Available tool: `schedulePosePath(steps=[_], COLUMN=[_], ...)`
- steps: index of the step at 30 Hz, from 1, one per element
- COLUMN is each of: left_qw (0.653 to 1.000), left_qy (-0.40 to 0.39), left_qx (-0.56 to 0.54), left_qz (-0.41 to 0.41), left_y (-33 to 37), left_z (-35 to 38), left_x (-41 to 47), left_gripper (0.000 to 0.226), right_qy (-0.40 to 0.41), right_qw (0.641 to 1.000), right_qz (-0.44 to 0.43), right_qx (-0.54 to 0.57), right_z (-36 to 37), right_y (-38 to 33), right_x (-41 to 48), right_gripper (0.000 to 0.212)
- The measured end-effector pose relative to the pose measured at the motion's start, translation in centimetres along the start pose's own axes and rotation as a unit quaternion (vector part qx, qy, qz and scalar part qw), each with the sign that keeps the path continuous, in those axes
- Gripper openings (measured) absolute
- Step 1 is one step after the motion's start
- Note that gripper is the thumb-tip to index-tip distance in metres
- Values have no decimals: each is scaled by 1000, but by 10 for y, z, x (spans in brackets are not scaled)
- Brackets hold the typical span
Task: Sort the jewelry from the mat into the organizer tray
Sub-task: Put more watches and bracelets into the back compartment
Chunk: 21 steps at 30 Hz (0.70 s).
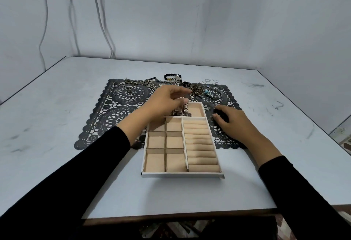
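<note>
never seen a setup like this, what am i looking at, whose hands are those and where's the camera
No machine here: a person in black sleeves works with bare hands. The one picture comes from a camera worn on their head, looking forward and down. On the table lies a dark lace mat with jewelry along its far edge: rings, chains, a black bead bracelet. A beige organizer tray sits partly on the mat, its near compartments empty. The left hand pinches a metal watch at the tray's far compartment. The right hand rests on the mat, holding nothing.
</note>
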<state>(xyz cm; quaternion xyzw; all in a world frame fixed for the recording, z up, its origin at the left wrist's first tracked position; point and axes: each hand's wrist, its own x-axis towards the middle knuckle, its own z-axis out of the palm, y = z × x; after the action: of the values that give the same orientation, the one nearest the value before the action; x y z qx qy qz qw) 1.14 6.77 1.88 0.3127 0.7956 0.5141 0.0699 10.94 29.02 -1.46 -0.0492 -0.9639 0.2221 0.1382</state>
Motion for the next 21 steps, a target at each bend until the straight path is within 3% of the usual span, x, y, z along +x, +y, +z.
schedulePosePath(steps=[6, 12, 16, 21], left_qw=[993, 984, 978, 971], left_qy=[114, 163, 159, 77], left_qx=[8, 75, 133, 223], left_qz=[6, -10, -30, -39], left_y=[-7, -34, -54, -72], left_z=[-23, -49, -64, -73], left_x=[7, 14, 22, 34], left_gripper=[20, 21, 25, 31], right_qy=[30, 66, 70, 71], right_qw=[1000, 998, 998, 997], right_qz=[4, -3, 11, 16], right_qx=[9, 5, -1, 1], right_z=[0, 2, 7, 12], right_y=[3, 6, 13, 18], right_x=[11, 32, 50, 71], right_gripper=[35, 36, 36, 32])
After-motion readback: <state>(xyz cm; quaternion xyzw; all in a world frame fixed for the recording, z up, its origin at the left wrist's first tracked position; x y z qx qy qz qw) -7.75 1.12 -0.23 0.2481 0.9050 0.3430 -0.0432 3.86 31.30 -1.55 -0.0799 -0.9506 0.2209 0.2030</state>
